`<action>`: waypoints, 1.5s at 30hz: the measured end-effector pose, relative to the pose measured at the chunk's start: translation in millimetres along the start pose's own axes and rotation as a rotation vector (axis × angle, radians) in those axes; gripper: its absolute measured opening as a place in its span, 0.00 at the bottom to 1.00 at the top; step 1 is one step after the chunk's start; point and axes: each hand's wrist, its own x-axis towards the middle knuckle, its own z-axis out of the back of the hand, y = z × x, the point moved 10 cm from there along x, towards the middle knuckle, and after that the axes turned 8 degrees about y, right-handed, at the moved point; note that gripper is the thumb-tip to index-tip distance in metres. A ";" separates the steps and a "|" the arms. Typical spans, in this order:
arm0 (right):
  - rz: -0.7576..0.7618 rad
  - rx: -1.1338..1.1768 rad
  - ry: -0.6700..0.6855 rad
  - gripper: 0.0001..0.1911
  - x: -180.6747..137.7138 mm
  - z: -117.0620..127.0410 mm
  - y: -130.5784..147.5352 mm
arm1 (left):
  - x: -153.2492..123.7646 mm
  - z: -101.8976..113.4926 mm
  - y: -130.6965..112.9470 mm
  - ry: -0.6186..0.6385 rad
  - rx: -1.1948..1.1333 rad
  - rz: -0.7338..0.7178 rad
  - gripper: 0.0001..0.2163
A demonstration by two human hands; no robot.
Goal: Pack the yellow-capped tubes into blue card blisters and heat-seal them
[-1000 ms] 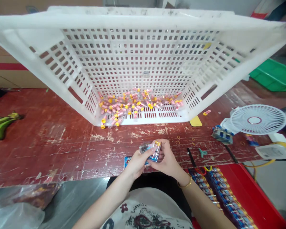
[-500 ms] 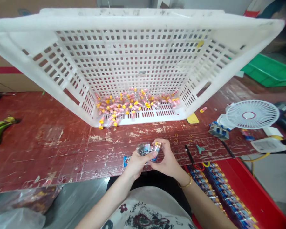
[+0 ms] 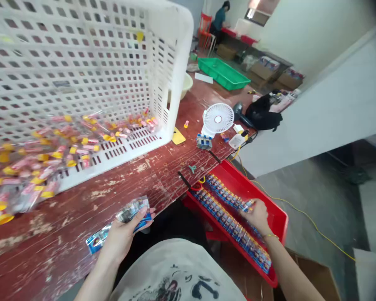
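My left hand [image 3: 120, 236] is closed around a few clear and blue plastic packets [image 3: 132, 210] above the table's front edge. Under its wrist a blue packet [image 3: 95, 241] lies flat on the wood. My right hand [image 3: 259, 217] reaches into a red tray [image 3: 282, 221] to the right, its fingers pinching a small blue and yellow packet [image 3: 247, 205] at one of the rows. Two long rows of such packets [image 3: 227, 221] line the tray. On the left, a tilted white basket [image 3: 174, 83] holds many pink tubes with yellow caps [image 3: 89, 146].
On the red table [image 3: 150, 175] are a white fan [image 3: 218, 119], a bundle of small packets [image 3: 204, 142], a yellow card [image 3: 178, 136] and a clear bottle [image 3: 237, 140]. A green tray [image 3: 224, 73] stands farther back. A person [image 3: 219, 20] sits in the background.
The view has swung right. My right hand has left my left hand and moved into the red tray with a packet. My left hand still holds packets.
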 end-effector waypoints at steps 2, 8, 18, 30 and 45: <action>-0.123 -0.097 0.074 0.34 1.9 -6.7 -53.3 | 1.9 -3.6 0.7 -0.022 0.001 0.008 0.19; -0.173 -0.172 0.221 0.36 20.2 -49.2 -93.0 | 0.8 -4.1 1.2 -0.091 -0.028 0.041 0.17; -0.178 -0.166 0.232 0.50 23.9 -57.7 -90.5 | 3.1 -11.4 -0.1 -0.014 -0.029 0.013 0.19; 1.052 0.444 -0.086 0.08 -36.4 -10.0 349.4 | -18.3 36.1 -19.9 -0.131 -0.164 -0.163 0.18; 0.930 0.489 0.746 0.26 -118.8 -122.3 607.4 | -53.2 95.8 -31.5 -0.268 -0.222 -0.241 0.17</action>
